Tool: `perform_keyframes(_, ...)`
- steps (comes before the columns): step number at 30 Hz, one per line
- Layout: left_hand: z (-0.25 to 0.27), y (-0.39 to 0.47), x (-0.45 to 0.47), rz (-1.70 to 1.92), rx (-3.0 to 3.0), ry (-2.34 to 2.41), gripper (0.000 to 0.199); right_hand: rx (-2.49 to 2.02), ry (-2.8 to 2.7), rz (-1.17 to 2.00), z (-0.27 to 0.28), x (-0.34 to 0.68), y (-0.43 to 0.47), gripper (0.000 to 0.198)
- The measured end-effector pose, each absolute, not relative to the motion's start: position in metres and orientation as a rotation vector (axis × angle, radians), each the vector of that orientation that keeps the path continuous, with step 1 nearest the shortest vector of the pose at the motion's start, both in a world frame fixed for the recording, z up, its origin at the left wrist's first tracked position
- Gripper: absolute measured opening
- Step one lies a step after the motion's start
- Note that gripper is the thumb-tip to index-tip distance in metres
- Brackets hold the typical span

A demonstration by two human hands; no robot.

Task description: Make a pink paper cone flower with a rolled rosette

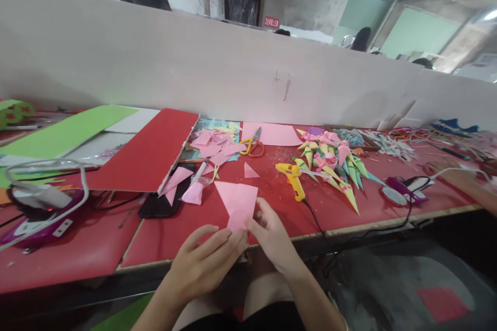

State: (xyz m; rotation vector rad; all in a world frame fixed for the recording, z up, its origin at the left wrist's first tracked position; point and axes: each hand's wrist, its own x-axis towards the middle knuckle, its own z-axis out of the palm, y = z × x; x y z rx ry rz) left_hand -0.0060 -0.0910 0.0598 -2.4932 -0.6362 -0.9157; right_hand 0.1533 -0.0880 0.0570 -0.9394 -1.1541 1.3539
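Between my two hands is a sheet of pink paper, held over the front edge of the red table. My left hand pinches its lower edge, fingers pressed together. The thumb and fingers of my right hand grip the paper's lower right corner. A small pink paper triangle lies just beyond it. To the right rests a yellow hot glue gun, its nozzle pointing left. Scissors with yellow and orange handles lie behind, beside a heap of pink paper scraps.
Several pastel paper cones are piled right of the glue gun. A black phone lies left under pink scraps, near a red board. Purple power strips with cables sit on both sides. Another person's arm reaches in at right.
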Motion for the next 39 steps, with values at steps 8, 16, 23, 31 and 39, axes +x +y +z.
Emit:
perform_keyframes(8,0.051,-0.064,-0.006,-1.846,-2.414,-1.639,0.05,-1.053,-1.315,1.18,0.045,0.164,-0.082,0.012)
perform_keyframes(16,0.042,-0.063,0.006,-2.085,-2.401,-2.098,0.03,-1.27,-1.454,0.455,0.035,0.152,-0.081,0.025)
perform_keyframes(23,0.05,-0.069,0.009,-1.871,-2.575,-1.848,0.025,-1.243,-1.541,0.488,0.045,0.145,-0.078,0.019)
perform_keyframes(31,0.034,-0.058,-0.005,-1.769,-2.25,-1.836,0.059,-1.242,-1.475,0.772,0.05,0.161,-0.065,0.022)
perform_keyframes(39,0.04,-0.051,0.004,-1.109,-2.535,-1.471,0.04,-1.114,-1.599,0.876,0.059,0.158,-0.07,0.021)
